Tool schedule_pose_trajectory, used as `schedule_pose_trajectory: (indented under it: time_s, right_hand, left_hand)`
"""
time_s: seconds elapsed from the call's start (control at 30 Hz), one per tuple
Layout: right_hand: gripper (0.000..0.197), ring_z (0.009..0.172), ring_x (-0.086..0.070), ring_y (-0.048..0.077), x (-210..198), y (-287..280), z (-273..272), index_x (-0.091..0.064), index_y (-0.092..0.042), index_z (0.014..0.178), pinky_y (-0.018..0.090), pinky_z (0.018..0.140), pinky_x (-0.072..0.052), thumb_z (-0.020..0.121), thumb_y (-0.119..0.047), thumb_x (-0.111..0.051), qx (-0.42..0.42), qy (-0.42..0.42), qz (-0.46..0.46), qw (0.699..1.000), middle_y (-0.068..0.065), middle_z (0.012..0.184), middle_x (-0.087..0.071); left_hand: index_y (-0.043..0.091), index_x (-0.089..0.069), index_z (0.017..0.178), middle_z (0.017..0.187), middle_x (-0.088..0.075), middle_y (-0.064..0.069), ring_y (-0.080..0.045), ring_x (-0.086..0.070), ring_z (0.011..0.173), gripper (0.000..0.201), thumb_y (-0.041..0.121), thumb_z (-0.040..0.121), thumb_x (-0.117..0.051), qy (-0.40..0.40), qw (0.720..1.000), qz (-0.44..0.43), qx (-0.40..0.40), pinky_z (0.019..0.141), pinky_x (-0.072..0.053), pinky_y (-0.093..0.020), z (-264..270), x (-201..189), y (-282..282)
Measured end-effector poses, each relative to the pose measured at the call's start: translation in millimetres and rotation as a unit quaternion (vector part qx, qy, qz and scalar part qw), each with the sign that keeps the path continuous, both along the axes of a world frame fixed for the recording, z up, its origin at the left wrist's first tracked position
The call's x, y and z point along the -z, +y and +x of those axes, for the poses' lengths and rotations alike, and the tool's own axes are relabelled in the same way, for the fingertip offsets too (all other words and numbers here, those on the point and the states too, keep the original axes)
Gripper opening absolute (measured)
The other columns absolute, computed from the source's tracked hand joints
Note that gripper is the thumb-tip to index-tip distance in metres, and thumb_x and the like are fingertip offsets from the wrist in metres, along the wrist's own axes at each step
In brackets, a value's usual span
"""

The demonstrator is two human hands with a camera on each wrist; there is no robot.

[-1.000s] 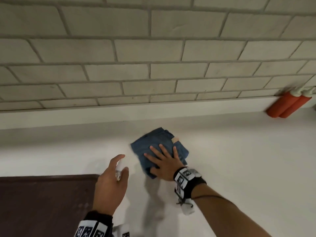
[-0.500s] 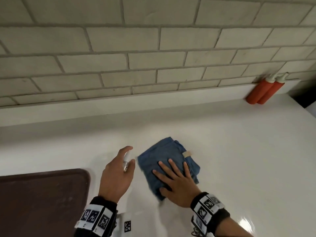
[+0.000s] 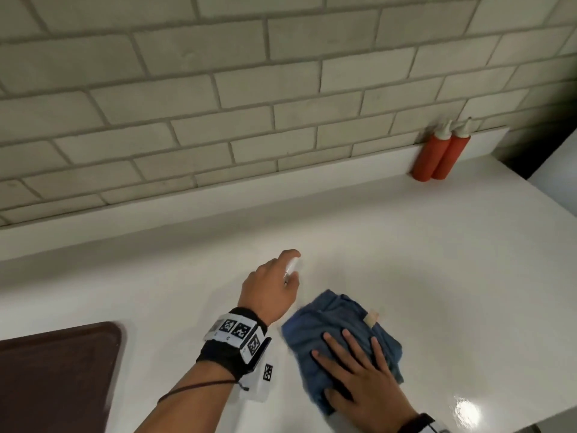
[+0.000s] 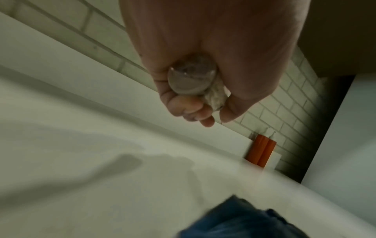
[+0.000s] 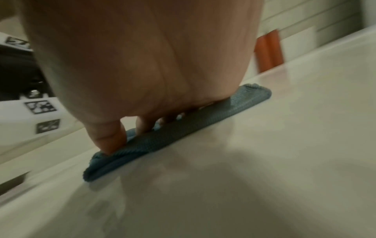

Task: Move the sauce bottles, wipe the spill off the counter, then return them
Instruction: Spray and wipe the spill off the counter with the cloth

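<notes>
A: What fills most of the view?

B: A pale brick wall at the back, and below it the white surface with a low white upstand along the wall. A dark brown tray sits at the near left corner.

A: And the sauce bottles?

B: Two orange sauce bottles with white nozzles stand side by side, touching each other, against the upstand at the far right end of the surface, well apart from both hands.

A: Where is the cloth?

B: A crumpled blue cloth lies flat on the surface near the front edge, right of centre. A small tan tag shows at its far right edge.

A: The right hand?

B: The right hand lies palm down on the near half of the cloth, fingers straight and spread, pressing it onto the surface. The grip is released; nothing is curled round the cloth. The right wrist view shows the fingertips pushed into the fabric.

A: And the left?

B: The left hand hovers just left of the cloth, its grip wrapped round a small clear spray bottle. The forefinger lies over the white nozzle top, which points toward the wall.
</notes>
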State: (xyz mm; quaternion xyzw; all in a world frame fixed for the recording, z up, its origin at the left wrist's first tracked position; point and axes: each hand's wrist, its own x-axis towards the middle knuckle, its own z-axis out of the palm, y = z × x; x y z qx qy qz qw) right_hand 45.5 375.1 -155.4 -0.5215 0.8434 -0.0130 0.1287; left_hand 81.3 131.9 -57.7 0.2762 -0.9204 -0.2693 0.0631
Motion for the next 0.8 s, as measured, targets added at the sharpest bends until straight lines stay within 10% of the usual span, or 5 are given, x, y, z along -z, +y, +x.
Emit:
schedule_pose_trajectory:
  time_s: [0.43, 0.5, 0.63, 0.8]
  right_hand:
    - [0.08, 0.15, 0.001, 0.015, 6, 68, -58, -0.022, -0.051, 0.148, 0.056, 0.11, -0.006, 0.074, -0.067, -0.048, 0.13, -0.054, 0.011, 0.99, -0.017, 0.159, -0.016]
    - [0.075, 0.148, -0.011, 0.023, 0, 55, -76, -0.019, -0.05, 0.149, 0.057, 0.11, 0.0, 0.078, -0.068, -0.037, 0.126, -0.054, 0.025, 0.99, -0.014, 0.162, -0.002]
    - [0.077, 0.146, 0.022, 0.027, -9, 0, -111, 0.018, -0.052, 0.145, 0.068, 0.107, 0.014, 0.072, -0.07, 0.002, 0.117, -0.084, 0.051, 0.988, -0.014, 0.151, 0.034]
    - [0.068, 0.145, 0.021, 0.037, -11, -62, -99, 0.018, -0.04, 0.15, 0.078, 0.104, 0.001, 0.098, -0.052, -0.025, 0.072, -0.069, 0.101, 0.99, -0.003, 0.16, 0.024]
  left_hand:
    - [0.034, -0.045, 0.131, 0.085, -0.061, 0.007, -0.024, -0.056, 0.078, 0.034, 0.03, 0.097, -0.045, -0.046, 0.997, -0.013, -0.056, 0.076, -0.048, -0.034, -42, -4, 31]
    - [0.036, -0.045, 0.134, 0.083, -0.057, 0.009, -0.021, -0.054, 0.077, 0.037, 0.032, 0.097, -0.046, -0.042, 0.997, -0.006, -0.069, 0.078, -0.049, -0.034, -27, -5, 34]
    - [0.039, -0.045, 0.134, 0.085, -0.058, 0.01, -0.02, -0.058, 0.082, 0.038, 0.034, 0.097, -0.046, -0.028, 0.994, 0.008, -0.107, 0.079, -0.049, -0.033, 13, -4, 35]
    - [0.041, -0.045, 0.134, 0.083, -0.059, 0.01, -0.018, -0.058, 0.081, 0.038, 0.033, 0.097, -0.048, 0.005, 0.981, 0.015, -0.191, 0.075, -0.047, -0.032, 71, -2, 26]
